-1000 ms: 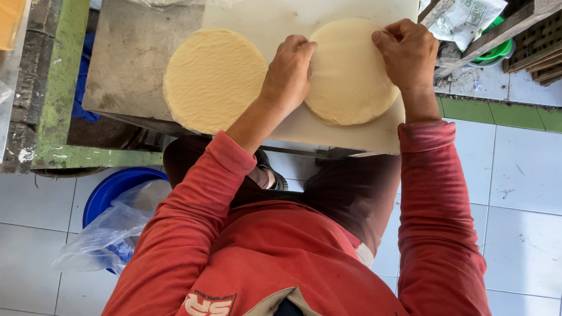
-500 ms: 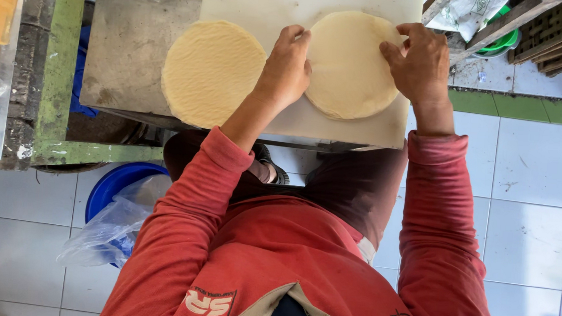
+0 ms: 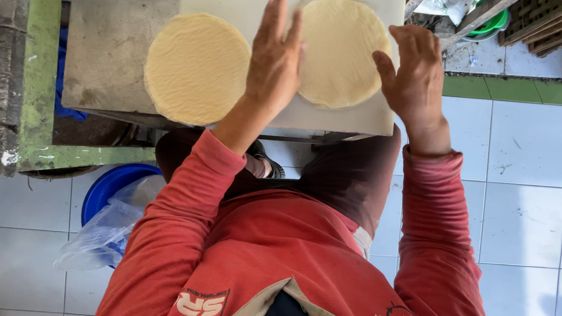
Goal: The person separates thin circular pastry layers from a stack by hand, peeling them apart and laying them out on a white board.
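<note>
Two thin, round, pale-yellow dough sheets are laid on the worktop (image 3: 107,46). The right dough disc (image 3: 347,49) rests on a white board (image 3: 238,5); the left dough disc (image 3: 196,67) lies just beside it, partly on the board and partly on the grey metal surface, with its near edge close to the worktop's front edge.

The left hand (image 3: 274,61) is held flat, fingers extended and together, at the left rim of the right dough disc. The right hand (image 3: 417,75) is spread open at the disc's right rim, thumb pointing toward the disc. Neither grip is closed on anything; both palms are open and no object is held.

The step in hand is judged to be the flattening or positioning of the right dough disc. For a good result, pressure is best applied with flat palms rather than fingertips, so that the thin sheet is not dented or torn. The rim is to be supported from both sides at once, and the disc is to be kept wholly on the board.

A blue bucket (image 3: 109,187) and a clear plastic bag (image 3: 100,235) stand on the tiled floor (image 3: 529,190) below.
</note>
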